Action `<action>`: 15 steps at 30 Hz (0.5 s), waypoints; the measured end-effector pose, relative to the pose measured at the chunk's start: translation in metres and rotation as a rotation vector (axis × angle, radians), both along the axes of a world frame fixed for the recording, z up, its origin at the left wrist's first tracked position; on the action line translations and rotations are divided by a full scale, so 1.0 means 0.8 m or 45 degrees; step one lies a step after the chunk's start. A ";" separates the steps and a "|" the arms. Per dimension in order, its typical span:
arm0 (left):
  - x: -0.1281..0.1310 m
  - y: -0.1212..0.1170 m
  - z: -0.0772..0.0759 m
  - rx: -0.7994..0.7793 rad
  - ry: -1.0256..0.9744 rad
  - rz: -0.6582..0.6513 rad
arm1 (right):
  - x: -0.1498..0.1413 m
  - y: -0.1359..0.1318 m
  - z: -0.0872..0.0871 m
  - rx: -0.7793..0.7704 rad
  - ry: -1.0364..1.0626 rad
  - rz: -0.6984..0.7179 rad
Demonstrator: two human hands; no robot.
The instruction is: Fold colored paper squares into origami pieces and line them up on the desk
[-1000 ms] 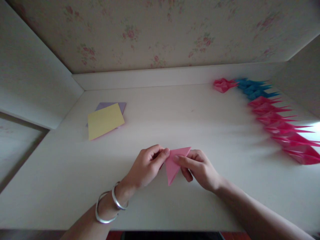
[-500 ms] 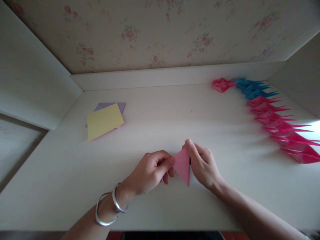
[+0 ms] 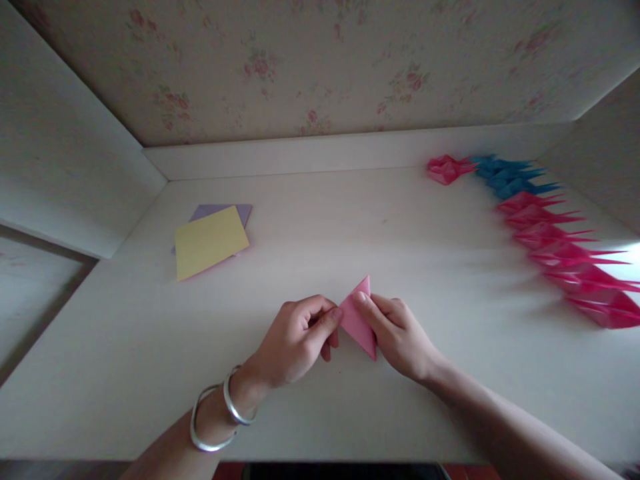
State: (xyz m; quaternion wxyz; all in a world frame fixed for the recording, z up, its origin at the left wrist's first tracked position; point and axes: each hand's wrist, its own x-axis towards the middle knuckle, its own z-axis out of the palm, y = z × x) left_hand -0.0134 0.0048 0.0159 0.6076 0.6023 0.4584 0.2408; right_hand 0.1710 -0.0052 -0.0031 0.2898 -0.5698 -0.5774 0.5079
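A small pink paper (image 3: 358,328), folded into a triangle, is held between both hands over the white table. My left hand (image 3: 303,339) pinches its left corner between thumb and fingers. On the right, my right hand (image 3: 400,332) grips the opposite side, its thumb lying on the paper's face and its other fingers mostly hidden behind. One point of the triangle sticks up above the right thumb and another points down towards me. Two silver bangles circle my left wrist.
Yellow paper (image 3: 212,243) lies over purple sheets (image 3: 244,212) at the left. Several folded pink paper pieces (image 3: 580,277) and blue ones (image 3: 507,177) line the right side of the white table (image 3: 320,413). Another pink folded piece (image 3: 447,170) rests near the back ledge.
My right thumb has slid from the top corner down onto the paper's face, uncovering the upper point. Both hands and the paper have shifted slightly left.
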 end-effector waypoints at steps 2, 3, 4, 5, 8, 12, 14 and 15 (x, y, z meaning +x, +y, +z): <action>0.000 -0.001 0.000 0.000 -0.004 0.005 | 0.000 -0.001 -0.002 0.044 -0.057 -0.009; 0.001 -0.002 0.000 0.001 -0.008 0.007 | 0.000 -0.002 -0.003 0.057 -0.073 -0.017; 0.001 -0.002 0.000 0.003 -0.012 0.012 | 0.000 -0.002 -0.003 0.061 -0.080 -0.024; 0.001 -0.002 0.000 0.003 -0.020 0.021 | 0.000 -0.002 -0.003 0.051 -0.071 -0.025; 0.000 -0.001 -0.001 0.004 -0.061 0.077 | 0.000 -0.002 0.000 -0.036 0.009 0.049; -0.002 0.001 -0.002 0.017 -0.090 0.135 | -0.001 -0.003 0.003 -0.097 -0.028 0.140; -0.002 0.000 -0.001 0.023 -0.085 0.131 | -0.001 -0.003 0.003 -0.080 -0.084 0.127; -0.001 0.000 -0.001 0.027 -0.084 0.130 | -0.001 -0.003 0.003 -0.068 -0.102 0.120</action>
